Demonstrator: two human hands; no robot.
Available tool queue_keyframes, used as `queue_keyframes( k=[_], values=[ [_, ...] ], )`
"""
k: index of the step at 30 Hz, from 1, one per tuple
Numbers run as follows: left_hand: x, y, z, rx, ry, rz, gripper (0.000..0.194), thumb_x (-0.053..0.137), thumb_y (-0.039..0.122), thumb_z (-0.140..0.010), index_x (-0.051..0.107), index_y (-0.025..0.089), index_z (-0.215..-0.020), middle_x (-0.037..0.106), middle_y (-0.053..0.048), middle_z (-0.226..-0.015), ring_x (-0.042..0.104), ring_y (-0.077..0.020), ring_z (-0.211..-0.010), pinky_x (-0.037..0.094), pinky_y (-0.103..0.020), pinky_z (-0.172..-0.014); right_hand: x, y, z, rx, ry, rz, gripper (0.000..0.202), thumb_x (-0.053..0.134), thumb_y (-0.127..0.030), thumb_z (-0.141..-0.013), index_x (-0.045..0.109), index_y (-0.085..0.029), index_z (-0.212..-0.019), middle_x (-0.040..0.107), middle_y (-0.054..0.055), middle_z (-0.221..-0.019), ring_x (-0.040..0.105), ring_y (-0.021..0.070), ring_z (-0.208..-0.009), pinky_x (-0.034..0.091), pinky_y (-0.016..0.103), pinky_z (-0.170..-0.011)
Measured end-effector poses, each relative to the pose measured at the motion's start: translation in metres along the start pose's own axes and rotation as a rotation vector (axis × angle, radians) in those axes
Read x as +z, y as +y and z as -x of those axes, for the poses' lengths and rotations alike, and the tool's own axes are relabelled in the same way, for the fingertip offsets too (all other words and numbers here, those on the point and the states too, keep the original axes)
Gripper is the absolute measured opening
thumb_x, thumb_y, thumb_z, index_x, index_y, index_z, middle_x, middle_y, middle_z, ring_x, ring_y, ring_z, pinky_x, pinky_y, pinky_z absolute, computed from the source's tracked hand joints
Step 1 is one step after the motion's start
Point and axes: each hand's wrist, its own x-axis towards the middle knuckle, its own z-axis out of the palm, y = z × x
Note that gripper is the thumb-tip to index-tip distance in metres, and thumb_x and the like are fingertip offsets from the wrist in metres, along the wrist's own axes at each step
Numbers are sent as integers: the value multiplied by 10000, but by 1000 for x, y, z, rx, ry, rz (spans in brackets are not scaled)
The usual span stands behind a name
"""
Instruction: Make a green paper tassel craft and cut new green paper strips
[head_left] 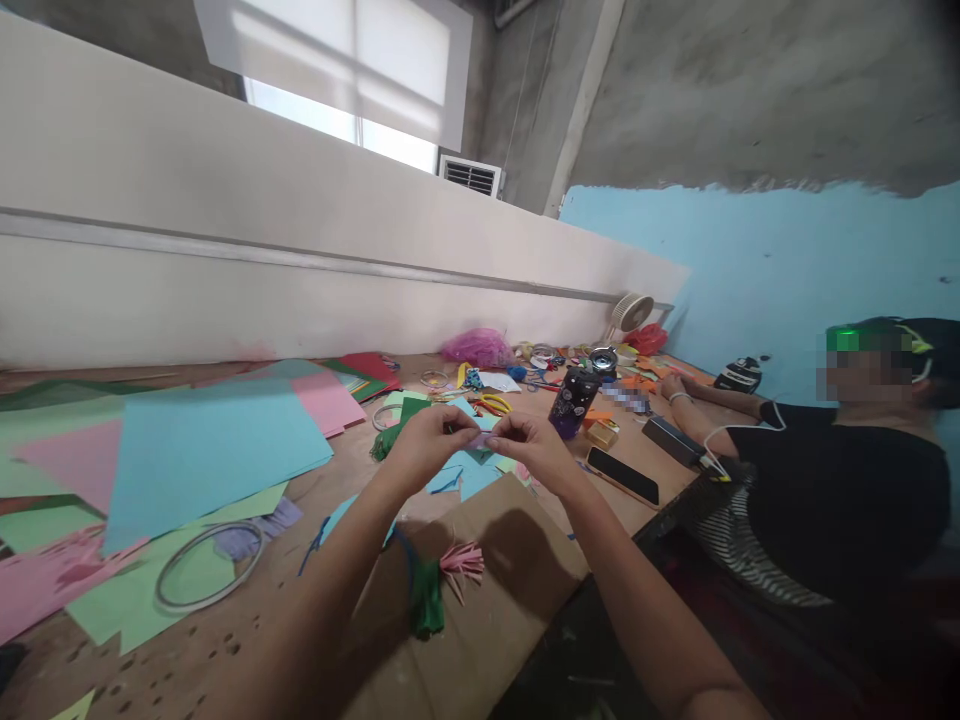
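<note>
My left hand [439, 440] and my right hand [529, 447] meet above the middle of the table, fingertips pinched together. Between them is something small and pale, too small to make out. Blue paper pieces [480, 480] lie just below the fingers. Yellow-handled pliers [493, 404] rest behind my hands. Green fringed paper [384, 442] is beside my left hand. Nearer me, a pink fringed tassel [463, 562] and a green one [427, 600] lie on brown cardboard [495, 620].
Large coloured sheets [217, 450] and a wire ring [210, 567] are at the left. At the right are a dark tumbler [576, 402], a phone [622, 475], a black box [671, 440] and a seated person [840, 500]. A pink bag [478, 347] lies near the wall.
</note>
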Motion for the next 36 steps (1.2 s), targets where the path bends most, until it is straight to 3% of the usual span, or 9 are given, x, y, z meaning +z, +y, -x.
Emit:
queue_keyframes(
  k=[4,7,10,17,20,23,28,32,36],
  values=[
    [0,5,0,-65,110,179,311,676,486,-749,719,188,-828,710,-35,-826,608,-211,-791,433,-278,-667,6,4,10,18,147,-117,243,766,-397,-714,640,-189,-711,544,-30,-624,448,126,-593,323,259,-571],
    [7,6,3,-93,57,286,395,699,532,-734,711,172,-898,724,-61,-899,629,-231,-862,460,-299,-729,15,8,15,31,325,-267,249,766,-398,-696,626,-193,-696,563,-25,-633,452,129,-599,337,261,-583],
    [21,3,6,-91,27,359,362,746,454,-688,704,148,-877,720,-64,-853,633,-219,-817,471,-310,-731,24,10,18,50,412,-323,240,764,-393,-683,624,-199,-686,574,-18,-645,438,129,-598,336,259,-577],
    [38,-1,7,-112,150,502,256,712,399,-661,633,163,-717,640,-3,-696,587,-154,-673,460,-281,-673,33,14,28,68,270,-284,244,734,-418,-726,624,-204,-692,594,-13,-655,465,137,-612,362,262,-597],
    [36,-2,4,-136,170,510,277,722,415,-642,621,170,-725,647,-1,-701,598,-159,-673,457,-277,-656,19,22,27,73,173,-131,282,672,-476,-781,655,-197,-748,648,11,-713,528,151,-649,397,262,-615],
    [30,-6,1,-190,203,499,315,734,446,-618,613,180,-736,669,-8,-695,624,-177,-681,445,-273,-630,-14,38,20,66,308,212,327,541,-479,-856,687,-187,-867,702,42,-823,600,177,-734,443,271,-662],
    [20,-14,-5,-241,243,477,376,766,487,-574,614,185,-738,688,-18,-687,648,-202,-693,434,-283,-629,-69,72,-1,153,388,463,188,588,-293,-787,725,-195,-871,732,56,-887,630,218,-839,447,302,-752],
    [17,-17,-6,-273,229,463,382,751,491,-572,608,185,-750,707,-30,-712,653,-209,-723,422,-289,-659,-75,97,-18,213,285,607,110,644,-173,-709,742,-200,-751,738,40,-803,637,205,-777,424,270,-691],
    [17,-21,-8,-309,226,463,391,757,469,-540,605,184,-760,699,-21,-697,628,-188,-678,408,-277,-636,-61,117,-29,214,191,674,128,646,-228,-761,763,-200,-806,748,32,-826,643,183,-776,411,236,-643]
  ],
)
